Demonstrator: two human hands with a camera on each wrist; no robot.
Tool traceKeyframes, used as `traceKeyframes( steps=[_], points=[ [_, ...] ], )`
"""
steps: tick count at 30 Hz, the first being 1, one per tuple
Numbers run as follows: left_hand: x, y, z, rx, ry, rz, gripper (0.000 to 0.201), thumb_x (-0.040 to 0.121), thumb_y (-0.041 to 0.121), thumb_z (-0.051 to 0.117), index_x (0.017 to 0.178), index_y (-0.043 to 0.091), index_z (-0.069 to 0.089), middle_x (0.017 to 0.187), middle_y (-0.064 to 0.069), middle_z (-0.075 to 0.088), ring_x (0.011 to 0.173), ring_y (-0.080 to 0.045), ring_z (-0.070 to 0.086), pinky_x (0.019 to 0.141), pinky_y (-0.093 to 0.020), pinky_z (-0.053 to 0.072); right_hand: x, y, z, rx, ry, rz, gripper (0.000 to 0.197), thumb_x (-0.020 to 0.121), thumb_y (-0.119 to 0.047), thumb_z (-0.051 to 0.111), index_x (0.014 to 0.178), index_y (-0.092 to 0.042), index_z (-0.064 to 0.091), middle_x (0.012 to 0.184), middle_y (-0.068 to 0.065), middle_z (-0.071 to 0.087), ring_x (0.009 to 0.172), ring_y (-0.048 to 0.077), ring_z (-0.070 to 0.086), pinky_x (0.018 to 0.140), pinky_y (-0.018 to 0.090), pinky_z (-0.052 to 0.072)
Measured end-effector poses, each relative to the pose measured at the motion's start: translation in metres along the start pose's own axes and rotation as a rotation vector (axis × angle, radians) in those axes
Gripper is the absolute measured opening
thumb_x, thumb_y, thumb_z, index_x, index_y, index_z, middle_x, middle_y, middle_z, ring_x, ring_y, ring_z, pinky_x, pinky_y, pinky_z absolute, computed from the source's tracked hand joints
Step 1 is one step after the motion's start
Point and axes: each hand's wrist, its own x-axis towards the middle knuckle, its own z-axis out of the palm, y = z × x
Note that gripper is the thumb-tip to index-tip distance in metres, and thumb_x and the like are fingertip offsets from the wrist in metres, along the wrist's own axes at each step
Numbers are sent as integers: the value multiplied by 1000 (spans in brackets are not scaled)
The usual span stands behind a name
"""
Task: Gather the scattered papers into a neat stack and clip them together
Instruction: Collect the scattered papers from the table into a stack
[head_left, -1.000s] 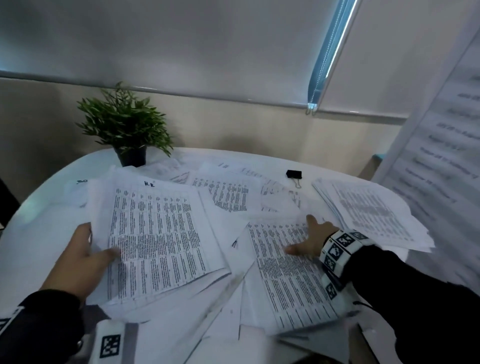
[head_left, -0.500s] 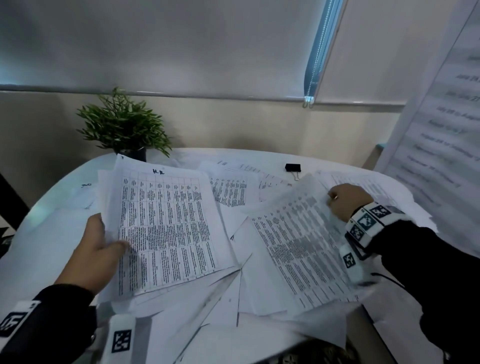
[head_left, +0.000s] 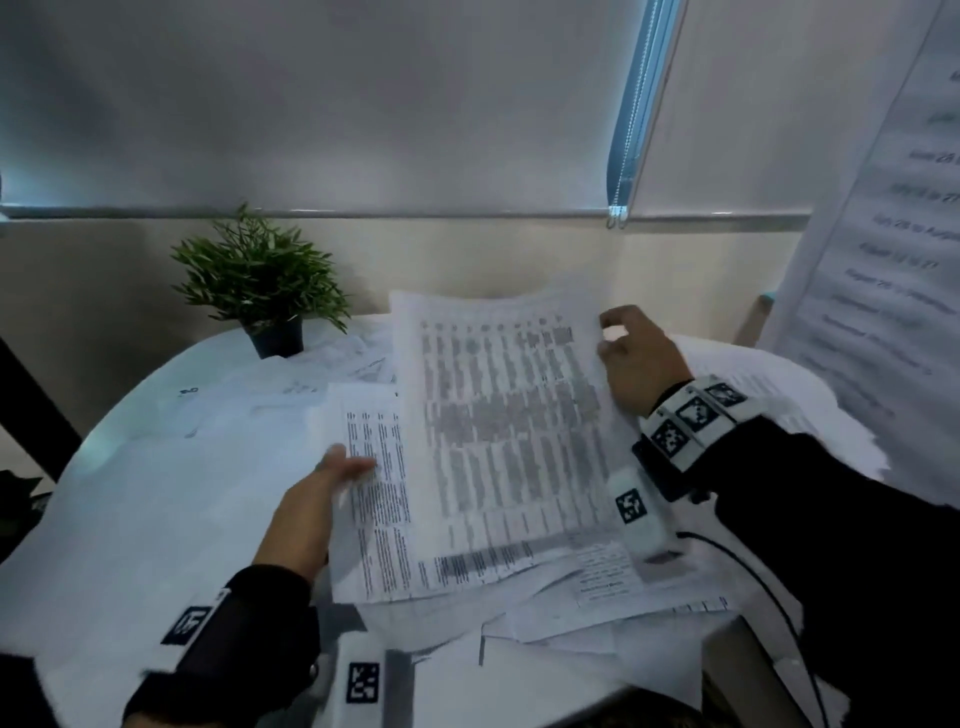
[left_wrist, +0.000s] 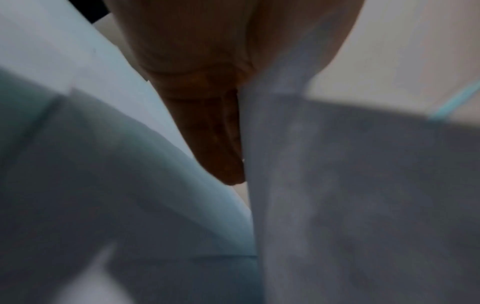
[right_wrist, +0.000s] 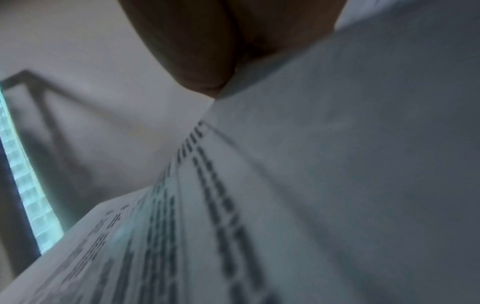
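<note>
Hands first. Right hand (head_left: 636, 358) up at the far right corner of a big printed sheet (head_left: 498, 426), fingers curled over the edge and pinching it, so that sheet sits lifted and tilted above the mess. Same story in the right wrist view: right hand (right_wrist: 197, 51) clamped on a paper edge with blurry columns of print running away below. Left hand (head_left: 311, 514) lower and nearer, thumb on top of a second printed bundle (head_left: 376, 499), other fingers tucked under where the head view hides them. Left wrist view too blurry for much, just fingers (left_wrist: 221, 133) pressed flat against a paper edge, so holding that bundle from its left side, by the look of it.

Key bit for the next move: lifted sheet already overlapping the left bundle's right half, long axes both running away from the body, roughly parallel but not squared up. Just needs to travel left and down onto the bundle, probably, then a tap to line up the edges.

Plenty more loose papers (head_left: 597, 613) fanned out underneath and toward the near edge of the white round tabletop (head_left: 130, 467), more behind too. No clip anywhere in sight, possibly hidden behind the raised sheet. Small potted plant (head_left: 260, 280) at the back left, well clear.
</note>
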Motion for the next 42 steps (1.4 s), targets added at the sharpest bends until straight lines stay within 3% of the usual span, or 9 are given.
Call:
traceKeyframes(
  steps=[3,6,8,14,18,21,25,34,42],
  points=[
    [5,-6,8,-129,-61,-163,74,74,81,48,114,21,66,125,5,58,119,-19,52,109,-43,33,-14,-6,40,-9,-168,-8,24,95,-12,40,116,-19,50,91,10,62,76,26,55,63,27,39],
    [4,-10,12,76,9,-8,29,83,24,71,109,15,63,110,-4,68,101,-22,64,88,-33,48,-20,-8,54,-44,-420,61,39,96,-29,47,133,-24,40,104,7,61,82,24,59,72,29,47],
    [5,-17,5,150,96,53,38,82,-2,67,116,12,57,111,-7,66,99,-25,64,83,-31,49,-14,2,44,-271,-500,83,57,95,-46,45,143,-23,28,135,11,50,115,28,55,97,35,43],
    [4,-13,-24,199,120,165,79,87,-4,61,145,32,22,137,-2,41,121,-23,45,105,-40,33,-19,63,11,-794,-521,306,95,78,-65,58,144,-8,21,143,15,40,127,29,45,102,37,40],
    [9,-25,-26,309,-5,163,52,89,-13,45,118,29,57,141,0,44,136,-17,33,103,-25,24,-25,80,15,-741,-506,364,106,66,-68,67,143,-10,21,139,16,41,122,30,48,98,39,45],
    [20,-45,-31,193,5,23,53,84,-16,42,93,28,69,126,0,56,131,-30,43,110,-39,32,-25,83,17,-734,-459,406,115,61,-71,68,145,-13,16,140,18,38,123,33,46,98,40,45],
    [28,-59,-38,119,-13,-28,55,83,-16,43,92,28,74,123,-2,63,126,-45,46,111,-56,30,-28,84,17,-753,-427,399,108,65,-68,67,142,-10,19,135,17,45,118,31,51,93,37,47],
    [8,-28,-34,189,-15,50,33,83,-5,63,90,26,71,114,-4,64,116,-26,56,100,-32,38,-4,65,-32,-674,-309,231,45,83,-19,66,125,-10,53,128,12,55,113,28,54,80,27,43],
    [-4,-1,-32,325,-13,155,38,83,-7,64,103,25,67,120,-1,57,119,-14,47,100,-24,30,-2,18,-82,-346,266,35,23,92,-14,47,112,-9,59,113,23,61,103,38,56,81,34,41]
  ],
)
